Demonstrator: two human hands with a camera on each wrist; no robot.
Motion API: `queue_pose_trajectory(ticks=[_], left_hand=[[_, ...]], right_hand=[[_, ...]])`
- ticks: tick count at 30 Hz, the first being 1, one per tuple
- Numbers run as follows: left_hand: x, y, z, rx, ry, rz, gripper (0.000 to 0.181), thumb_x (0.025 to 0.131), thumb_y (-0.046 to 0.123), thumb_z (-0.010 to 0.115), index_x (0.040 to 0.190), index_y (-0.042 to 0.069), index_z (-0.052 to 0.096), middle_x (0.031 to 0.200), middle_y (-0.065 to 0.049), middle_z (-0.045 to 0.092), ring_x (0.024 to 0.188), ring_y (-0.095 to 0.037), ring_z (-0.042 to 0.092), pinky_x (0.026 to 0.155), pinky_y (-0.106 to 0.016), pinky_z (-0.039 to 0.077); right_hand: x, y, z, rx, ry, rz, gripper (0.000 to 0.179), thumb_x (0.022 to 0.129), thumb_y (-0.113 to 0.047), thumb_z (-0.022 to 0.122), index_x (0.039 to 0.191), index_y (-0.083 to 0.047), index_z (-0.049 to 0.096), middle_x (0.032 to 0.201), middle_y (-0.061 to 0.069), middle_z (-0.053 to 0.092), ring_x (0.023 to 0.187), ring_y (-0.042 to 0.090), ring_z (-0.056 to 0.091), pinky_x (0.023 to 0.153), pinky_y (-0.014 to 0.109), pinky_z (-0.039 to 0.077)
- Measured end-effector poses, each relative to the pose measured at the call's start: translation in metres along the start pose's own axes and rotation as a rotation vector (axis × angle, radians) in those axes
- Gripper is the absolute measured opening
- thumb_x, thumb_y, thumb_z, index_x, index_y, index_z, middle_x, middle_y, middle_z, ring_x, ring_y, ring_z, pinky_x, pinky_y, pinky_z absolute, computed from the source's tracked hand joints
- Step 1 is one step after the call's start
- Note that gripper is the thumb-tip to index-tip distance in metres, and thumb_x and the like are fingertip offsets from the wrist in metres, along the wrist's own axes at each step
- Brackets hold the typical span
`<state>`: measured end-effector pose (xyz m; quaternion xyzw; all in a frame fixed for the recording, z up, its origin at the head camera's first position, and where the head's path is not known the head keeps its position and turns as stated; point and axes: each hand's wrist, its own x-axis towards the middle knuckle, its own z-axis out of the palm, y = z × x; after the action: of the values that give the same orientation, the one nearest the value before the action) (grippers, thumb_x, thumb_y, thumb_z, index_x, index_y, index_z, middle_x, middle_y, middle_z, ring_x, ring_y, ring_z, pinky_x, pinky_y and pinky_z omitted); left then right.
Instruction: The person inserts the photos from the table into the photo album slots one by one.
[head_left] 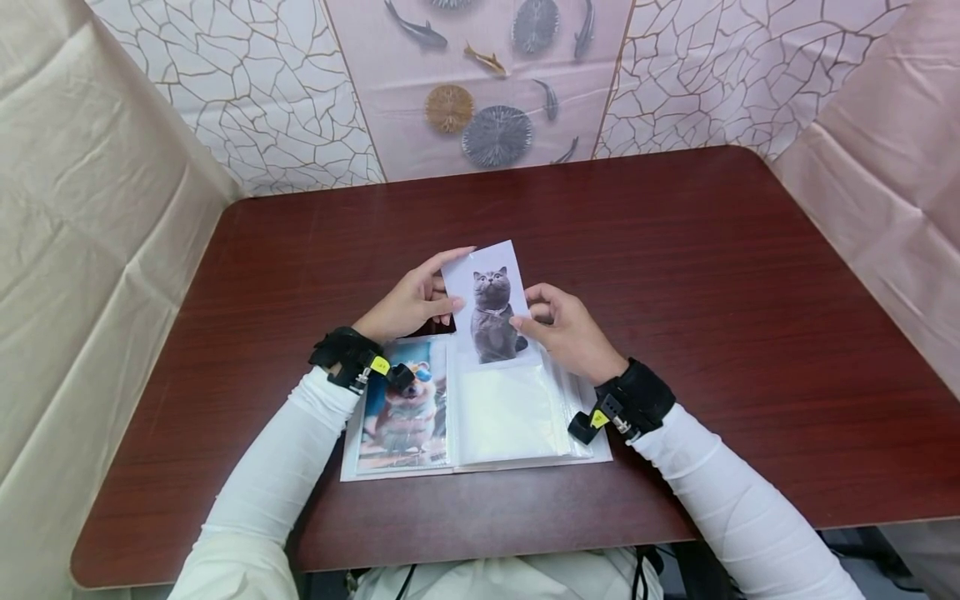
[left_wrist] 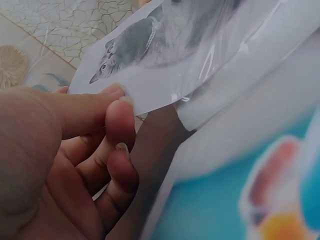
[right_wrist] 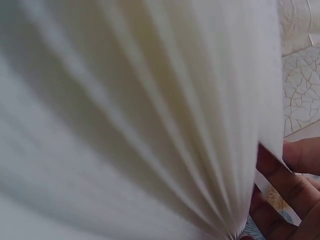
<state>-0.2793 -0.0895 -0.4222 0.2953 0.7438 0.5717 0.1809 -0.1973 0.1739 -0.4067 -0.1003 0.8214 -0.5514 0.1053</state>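
A photo of a grey cat (head_left: 492,321) stands tilted over the right-hand page of an open photo album (head_left: 510,417). Its lower part sits inside that page's clear sleeve, as the left wrist view shows. My left hand (head_left: 411,300) pinches the photo's left edge between thumb and fingers. At the photo's right edge, my right hand (head_left: 570,329) pinches it, thumb in front and fingers behind. In the right wrist view, the album's fanned pages (right_wrist: 165,100) hide most of the photo and part of the right hand (right_wrist: 295,195).
The album's left page holds a picture of a fluffy animal (head_left: 405,417) on a blue background, partly covered by the left wrist camera (head_left: 400,377). A dark red wooden table (head_left: 675,250) lies underneath. Patterned cloth (head_left: 495,83) hangs behind it, with pale cloth at both sides.
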Motion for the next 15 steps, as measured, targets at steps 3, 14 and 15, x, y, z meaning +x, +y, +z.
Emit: queue_pose_trajectory(ticks=[3, 14, 15], left_hand=[[-0.0003, -0.0011, -0.0003, 0.003, 0.003, -0.007, 0.072, 0.097, 0.001, 0.064, 0.158, 0.021, 0.032, 0.1, -0.017, 0.069, 0.065, -0.033, 0.06, 0.061, -0.032, 0.052], [0.0, -0.0019, 0.0001, -0.018, -0.029, -0.025, 0.072, 0.097, 0.001, 0.065, 0.158, 0.023, 0.034, 0.095, -0.015, 0.068, 0.059, -0.026, 0.056, 0.059, -0.027, 0.05], [0.0, -0.0022, 0.0004, -0.024, -0.036, -0.03, 0.071, 0.097, 0.001, 0.065, 0.158, 0.023, 0.034, 0.091, -0.014, 0.067, 0.059, -0.026, 0.055, 0.059, -0.027, 0.05]], right_hand=[[-0.0001, 0.0007, 0.0001, 0.0, -0.004, 0.003, 0.036, 0.1, -0.013, 0.064, 0.13, 0.001, 0.05, 0.086, 0.009, 0.067, 0.053, 0.011, 0.028, 0.054, 0.026, 0.027], [0.0, -0.0011, -0.0003, -0.018, -0.002, 0.015, 0.037, 0.1, -0.014, 0.064, 0.131, 0.001, 0.05, 0.091, 0.014, 0.069, 0.054, 0.011, 0.031, 0.056, 0.026, 0.028], [0.0001, -0.0009, -0.0005, -0.023, 0.0, 0.013, 0.037, 0.1, -0.014, 0.064, 0.131, 0.001, 0.05, 0.091, 0.015, 0.069, 0.055, 0.011, 0.032, 0.057, 0.026, 0.028]])
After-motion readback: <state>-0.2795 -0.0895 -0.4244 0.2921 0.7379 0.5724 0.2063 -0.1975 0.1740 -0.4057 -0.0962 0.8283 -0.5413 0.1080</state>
